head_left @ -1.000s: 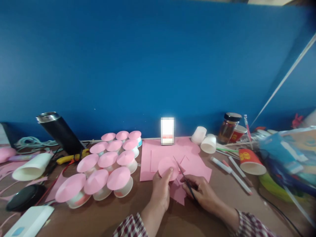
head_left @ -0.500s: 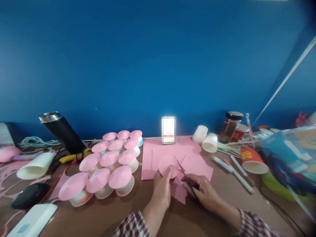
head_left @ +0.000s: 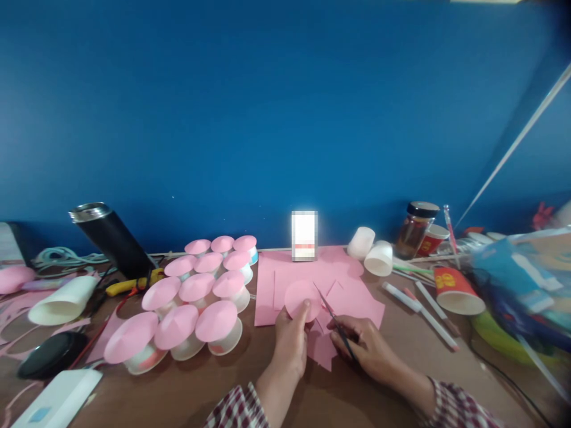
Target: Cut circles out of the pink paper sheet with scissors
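Note:
A round pink paper disc [head_left: 300,295] is pinched in my left hand [head_left: 291,339], with the thumb on top of it. Dark scissors [head_left: 341,333] are in my right hand [head_left: 363,348], their tips pointing up and left beside the disc's right edge. Pink paper scraps [head_left: 322,348] hang or lie below the blades, between the two hands. Larger pink sheets [head_left: 265,291] lie on the table under and behind the hands. To the left, several paper cups carry pink cone-shaped tops [head_left: 217,321].
A black flask [head_left: 111,241], yellow-handled pliers [head_left: 129,286] and a white cup [head_left: 65,300] are at the left. White cups [head_left: 379,258], pens [head_left: 430,321], a jar [head_left: 414,229], a red cup [head_left: 457,291] and plastic bags [head_left: 526,279] stand or lie at the right.
My left hand and the disc have shifted very slightly left. The pink scrap below the scissors has moved a little left and down. My right hand stays nearly where it was.

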The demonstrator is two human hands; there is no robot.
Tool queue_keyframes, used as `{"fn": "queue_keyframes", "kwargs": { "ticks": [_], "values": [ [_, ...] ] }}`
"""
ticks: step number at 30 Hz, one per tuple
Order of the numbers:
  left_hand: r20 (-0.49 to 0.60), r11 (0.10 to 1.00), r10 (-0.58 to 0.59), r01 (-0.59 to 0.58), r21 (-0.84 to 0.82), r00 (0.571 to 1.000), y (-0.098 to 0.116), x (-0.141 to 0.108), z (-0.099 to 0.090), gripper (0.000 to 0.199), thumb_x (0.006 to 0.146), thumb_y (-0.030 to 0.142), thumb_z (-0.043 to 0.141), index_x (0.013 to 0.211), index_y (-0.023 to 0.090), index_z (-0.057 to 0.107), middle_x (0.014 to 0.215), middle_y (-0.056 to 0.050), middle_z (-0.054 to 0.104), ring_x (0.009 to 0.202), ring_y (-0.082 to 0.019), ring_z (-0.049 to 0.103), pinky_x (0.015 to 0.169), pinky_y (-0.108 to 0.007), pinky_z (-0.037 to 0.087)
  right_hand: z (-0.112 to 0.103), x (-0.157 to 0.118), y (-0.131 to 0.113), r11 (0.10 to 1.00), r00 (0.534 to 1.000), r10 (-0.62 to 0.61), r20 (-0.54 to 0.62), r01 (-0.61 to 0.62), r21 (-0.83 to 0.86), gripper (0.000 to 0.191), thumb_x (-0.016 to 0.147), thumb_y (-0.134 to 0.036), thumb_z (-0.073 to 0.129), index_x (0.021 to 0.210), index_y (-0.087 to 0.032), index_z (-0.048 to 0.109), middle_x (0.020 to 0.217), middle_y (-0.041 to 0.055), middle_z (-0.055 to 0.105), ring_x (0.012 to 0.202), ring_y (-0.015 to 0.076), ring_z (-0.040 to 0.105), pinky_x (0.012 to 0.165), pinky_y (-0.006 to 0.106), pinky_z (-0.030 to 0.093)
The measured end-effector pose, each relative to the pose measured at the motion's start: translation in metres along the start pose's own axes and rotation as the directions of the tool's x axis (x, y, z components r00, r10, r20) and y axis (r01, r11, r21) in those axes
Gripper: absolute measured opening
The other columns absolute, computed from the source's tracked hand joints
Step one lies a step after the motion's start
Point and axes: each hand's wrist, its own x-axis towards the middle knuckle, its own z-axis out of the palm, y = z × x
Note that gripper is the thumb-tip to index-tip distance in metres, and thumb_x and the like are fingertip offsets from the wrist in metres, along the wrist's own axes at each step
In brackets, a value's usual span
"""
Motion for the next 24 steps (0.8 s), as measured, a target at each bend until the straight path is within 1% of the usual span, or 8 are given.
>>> {"fn": "queue_keyframes", "kwargs": {
  "ticks": [3,10,17,24],
  "values": [
    [-0.030,1.000,-0.009,0.009,-0.014,1.000,-0.0001,-0.0002,-0.0002,0.041,0.056,0.033,0.080,0.083,0.015,0.056,0.065,-0.001,0.061,0.054,-0.013,0.058,0.046,-0.023,0.045,0.0001,-0.0002,0.0010,1.000,1.000,0.001,0.001,-0.001,0.001,0.024,0.088,-0.032,0.051,0.073,-0.015,0.056,0.054,-0.0028,0.049,0.050,0.0102,0.042,0.045,0.020,0.029],
    [-0.016,1.000,-0.006,0.006,0.010,1.000,-0.0010,0.0018,-0.0019,0.038,0.061,0.034,0.078,0.082,0.016,0.052,0.067,-0.001,0.060,0.055,-0.013,0.058,0.045,-0.023,0.047,-0.0007,0.0004,0.0010,1.000,1.000,0.009,0.004,-0.009,0.022,0.022,0.088,-0.032,0.052,0.077,-0.014,0.058,0.055,-0.0032,0.048,0.051,0.0101,0.041,0.046,0.020,0.030],
    [-0.008,1.000,0.000,0.000,0.005,1.000,0.0009,0.0012,-0.0011,0.035,0.064,0.032,0.076,0.083,0.017,0.051,0.069,-0.001,0.060,0.057,-0.012,0.058,0.046,-0.022,0.047,0.0000,0.0012,0.0018,1.000,1.000,0.001,-0.001,-0.001,-0.005,0.028,0.088,-0.035,0.051,0.070,-0.015,0.056,0.056,-0.0025,0.049,0.052,0.0105,0.041,0.047,0.020,0.030],
    [-0.015,1.000,-0.002,0.002,0.001,1.000,-0.0002,0.0027,-0.0027,0.037,0.061,0.033,0.077,0.083,0.016,0.052,0.068,-0.001,0.061,0.056,-0.013,0.059,0.046,-0.022,0.048,-0.0014,0.0013,-0.0007,1.000,1.000,0.006,0.003,-0.006,-0.021,0.029,0.088,-0.036,0.050,0.070,-0.014,0.056,0.055,-0.0023,0.050,0.051,0.0105,0.042,0.046,0.020,0.031]
  ]
}}
